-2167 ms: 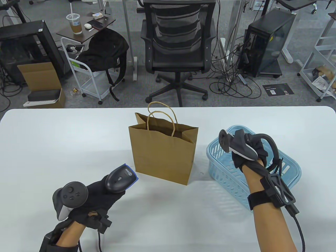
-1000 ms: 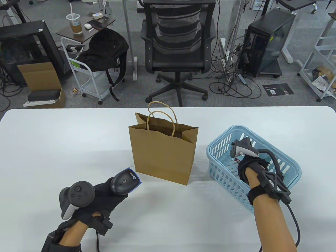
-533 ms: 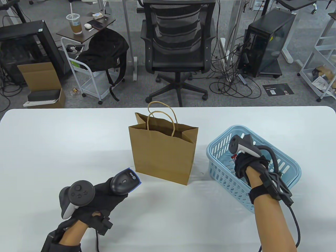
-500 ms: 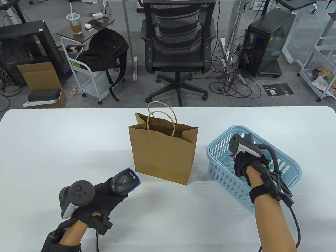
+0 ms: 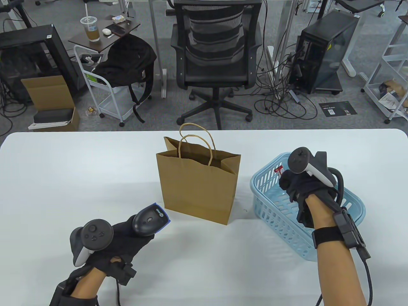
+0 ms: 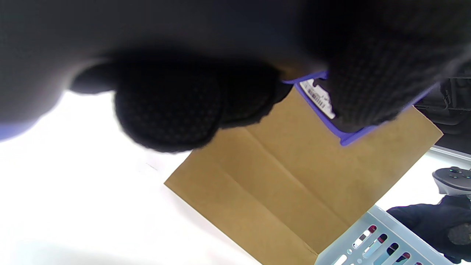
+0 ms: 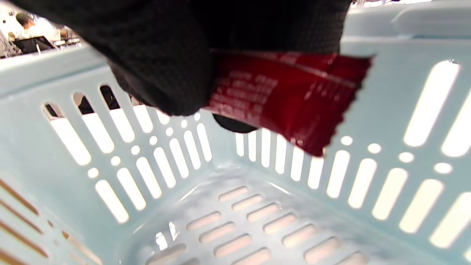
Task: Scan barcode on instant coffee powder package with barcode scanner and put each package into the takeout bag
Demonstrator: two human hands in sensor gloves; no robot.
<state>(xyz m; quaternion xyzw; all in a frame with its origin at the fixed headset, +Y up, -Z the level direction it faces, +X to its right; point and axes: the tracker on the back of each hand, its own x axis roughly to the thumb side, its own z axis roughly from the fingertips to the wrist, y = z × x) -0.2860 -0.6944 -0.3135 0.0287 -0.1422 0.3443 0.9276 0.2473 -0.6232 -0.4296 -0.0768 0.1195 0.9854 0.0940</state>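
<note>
My left hand [image 5: 127, 234] grips the grey barcode scanner [image 5: 149, 220] low over the front left of the table, its blue-rimmed head [image 6: 331, 110] pointing at the brown paper takeout bag [image 5: 197, 181]. The bag stands upright and open-topped at mid-table. My right hand [image 5: 295, 188] hovers over the light blue basket [image 5: 355, 204] and pinches a red instant coffee packet [image 7: 294, 99] between gloved fingers [image 7: 162, 73]. One end of the packet [image 5: 279, 171] sticks out to the left of the hand, above the basket's rim. The packet's barcode is not visible.
The bag [image 6: 294, 176] stands between the scanner and the basket [image 6: 379, 239]. The basket's slotted floor [image 7: 257, 206] lies below the packet. Behind the white table [image 5: 79, 165] stand an office chair [image 5: 216, 63], a cart and a computer tower.
My right hand dipped into the basket, closed on the red packet and has now lifted it up and back above the rim. The left hand with the scanner hardly moved.
</note>
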